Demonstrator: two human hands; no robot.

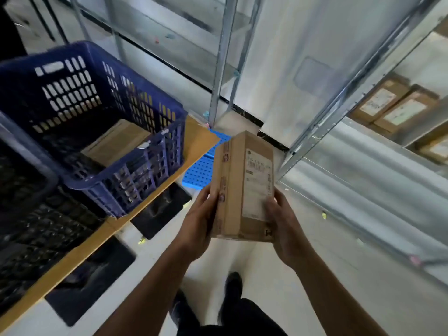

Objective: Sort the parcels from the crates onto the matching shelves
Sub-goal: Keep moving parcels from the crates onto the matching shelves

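so, you hold one cardboard parcel (244,185) in both hands, out over the floor.

your left hand (196,229) wraps round its near left edge and your right hand (286,234) grips the near right corner, thumb lying on the white label; both are closed on the box, which stands on end with the label face turned up toward you. it hangs between the blue crate (72,98) on your left and the metal shelf rack (344,100) on your right, touching neither. the crate sits on a tan tabletop (198,141), and another brown parcel (118,141) lies in its bottom. a black crate (29,226) stands just beside it. two labelled boxes (392,105) rest side by side on the rack's shelf. a blue pallet (201,166) lies on the floor beyond the parcel, and your dark shoes (232,284) show below it.
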